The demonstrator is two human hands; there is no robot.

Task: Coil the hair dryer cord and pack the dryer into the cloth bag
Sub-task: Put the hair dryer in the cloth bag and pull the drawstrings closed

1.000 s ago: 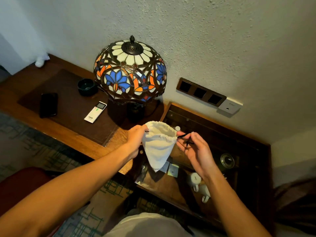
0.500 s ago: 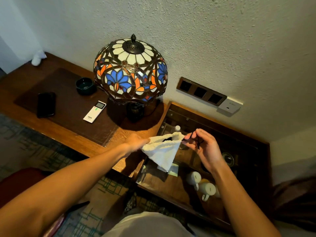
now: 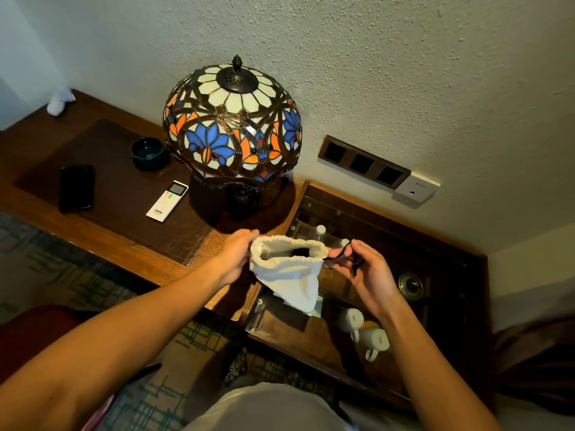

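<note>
Apparently, the fingers [image 3: 337,251] of the right hand [image 3: 365,275] were pinched on the black drawstring [image 3: 350,258], just right of the cloth bag [image 3: 289,275]. Its left rim was gripped by the left hand [image 3: 235,256], the mouth held open between them. The dryer itself could not be made out; something dark showed inside.

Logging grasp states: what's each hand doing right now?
Left hand: closed, pinching the cloth bag rim.
Right hand: closed on the black drawstring.
</note>
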